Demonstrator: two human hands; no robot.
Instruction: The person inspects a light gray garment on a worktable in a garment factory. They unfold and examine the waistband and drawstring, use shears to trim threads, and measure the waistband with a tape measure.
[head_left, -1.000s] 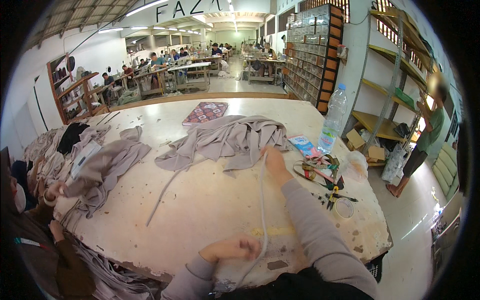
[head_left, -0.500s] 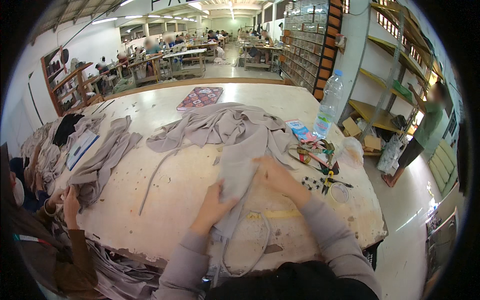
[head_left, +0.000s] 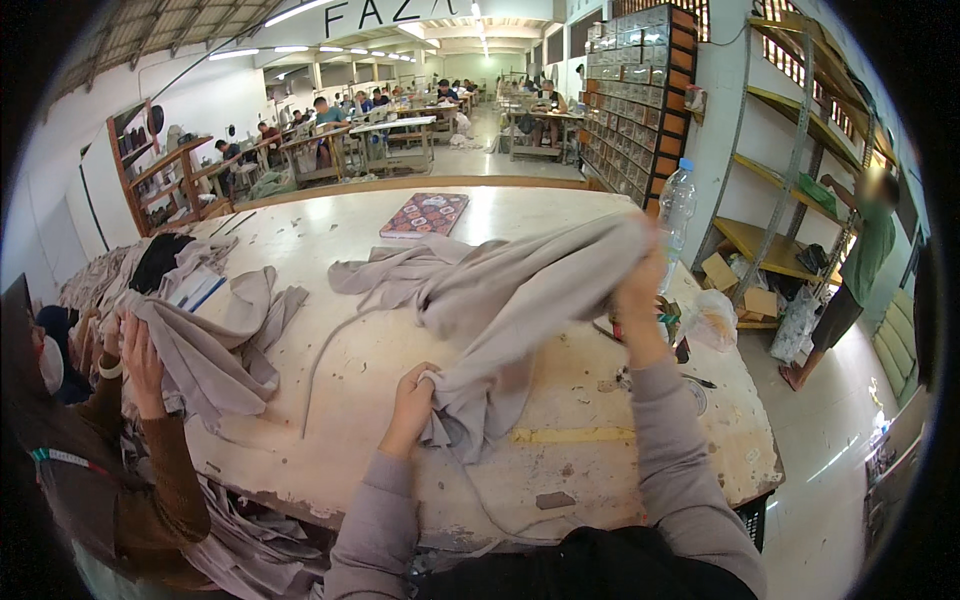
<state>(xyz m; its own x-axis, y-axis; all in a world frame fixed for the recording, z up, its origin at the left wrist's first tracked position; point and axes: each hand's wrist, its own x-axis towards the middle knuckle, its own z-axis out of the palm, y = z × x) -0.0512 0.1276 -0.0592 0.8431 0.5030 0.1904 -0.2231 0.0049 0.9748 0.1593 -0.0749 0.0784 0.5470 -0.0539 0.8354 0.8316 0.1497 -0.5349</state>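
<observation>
A grey-beige fabric garment [head_left: 530,290] stretches between my two hands above the worktable [head_left: 350,400]. Low on the cloth, my left hand [head_left: 410,405] is closed round a bunched part of it. My right hand [head_left: 642,285], smeared by motion, grips the raised far-right end of the cloth. Folds at the garment's far left rest on the table. One thin strap [head_left: 320,365] trails to the left, and a thin cord [head_left: 480,495] hangs toward the front edge.
A patterned book [head_left: 425,215] lies at the back. To the right are a plastic bottle [head_left: 676,205], a clear plastic bag [head_left: 710,320] and a partly hidden tape roll [head_left: 697,398]. At left, a co-worker's hands [head_left: 142,365] hold similar fabric [head_left: 220,360]. Another person stands by metal shelves [head_left: 770,160].
My right hand has swung up and to the right, lifting the cloth off the table. My left hand has gathered its lower part. The co-worker at left has raised their fabric.
</observation>
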